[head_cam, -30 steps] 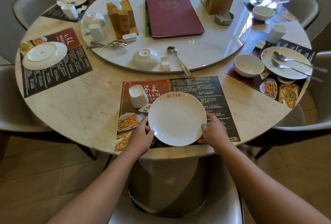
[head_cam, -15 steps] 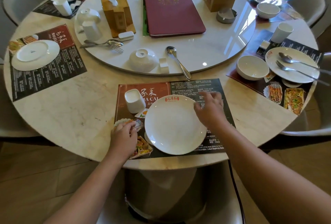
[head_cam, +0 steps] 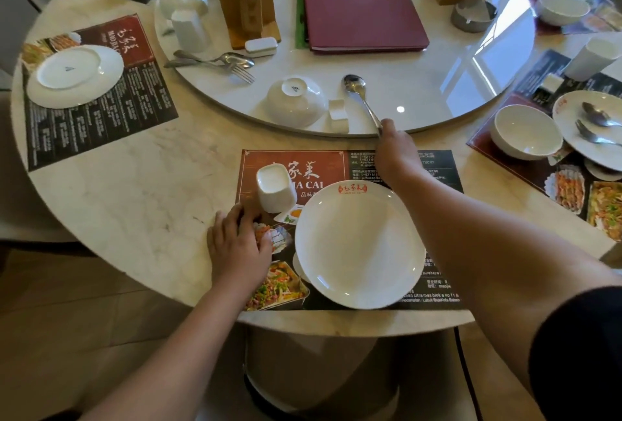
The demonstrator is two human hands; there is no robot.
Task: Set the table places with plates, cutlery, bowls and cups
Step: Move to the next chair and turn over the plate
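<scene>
- Where is the spoon?
- It lies on the round turntable, close to its near edge. The scoop end is far and the handle points at us. The upside-down bowl is to its left, with a small white rest between them.
- Has the right hand got it?
- The hand is at the near end of the handle and covers it. Its fingers are hidden under the hand, so I cannot tell if they hold the handle yet.
- And the left hand?
- It rests on the left side of the placemat, just near the cup. Its fingers are loose and hold nothing.
- How do you do this bit well?
- I think you pinch the thin handle firmly. Then lift it straight up so it does not knock the rest or the bowl. Bring it near with the arm high over the plate. Lay it down softly on the plate or just right of it. Let the left hand press the mat onto the surface so it does not slide.
</scene>
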